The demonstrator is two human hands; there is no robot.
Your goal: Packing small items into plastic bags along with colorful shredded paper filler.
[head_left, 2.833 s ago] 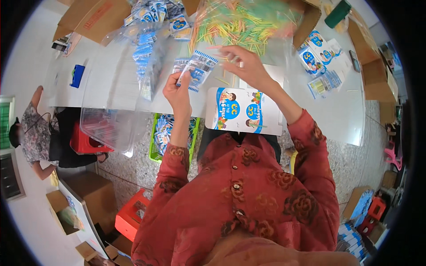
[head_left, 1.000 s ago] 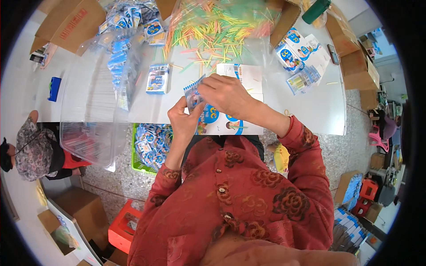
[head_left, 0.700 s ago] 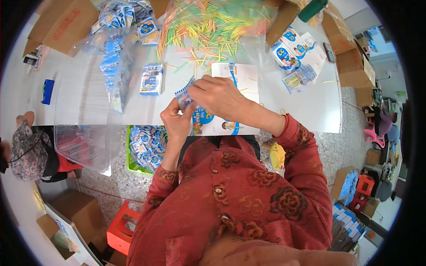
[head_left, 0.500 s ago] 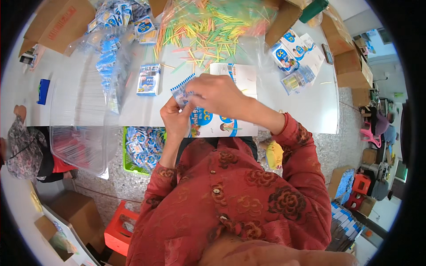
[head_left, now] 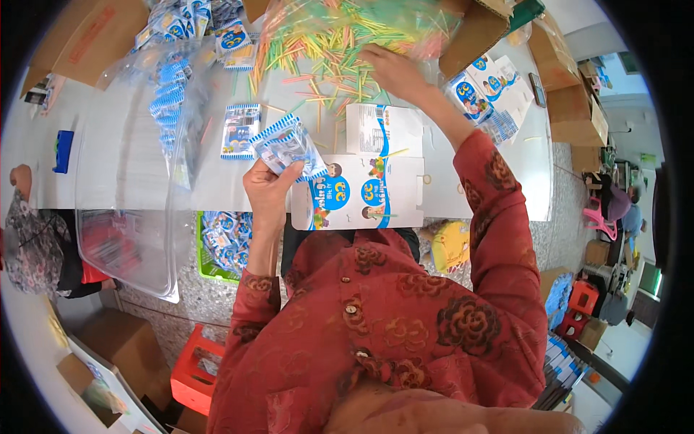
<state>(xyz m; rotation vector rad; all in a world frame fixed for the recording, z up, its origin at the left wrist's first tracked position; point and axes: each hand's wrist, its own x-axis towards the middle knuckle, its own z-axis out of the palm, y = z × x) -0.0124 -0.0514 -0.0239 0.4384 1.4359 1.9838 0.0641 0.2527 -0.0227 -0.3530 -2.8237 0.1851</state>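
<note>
My left hand point(head_left: 269, 189) is closed on a blue-and-white plastic packet point(head_left: 295, 150), its thumb lying over the packet's lower part. At the loose pile of thin yellow, green and pink sticks point(head_left: 318, 43), my right hand point(head_left: 394, 74) has its fingers drawn together and touching the pile; whatever is between the fingertips is hidden. A flat printed carton point(head_left: 401, 189) lies in front of me at the table edge, a short green stick and a yellow stick resting on it. Just left of the held packet, another blue-and-white packet point(head_left: 240, 132) lies flat on the table.
A clear plastic tub point(head_left: 126, 246) juts past the table's left edge, near a person in patterned clothing. Below the table stands a green basket point(head_left: 208, 269) of packets. Cardboard boxes point(head_left: 87, 43) flank the back; more flat cartons point(head_left: 473, 87) lie at right.
My right hand has left the packet and moved up and right to the stick pile. My left hand has shifted slightly left with the packet, uncovering more of the printed carton.
</note>
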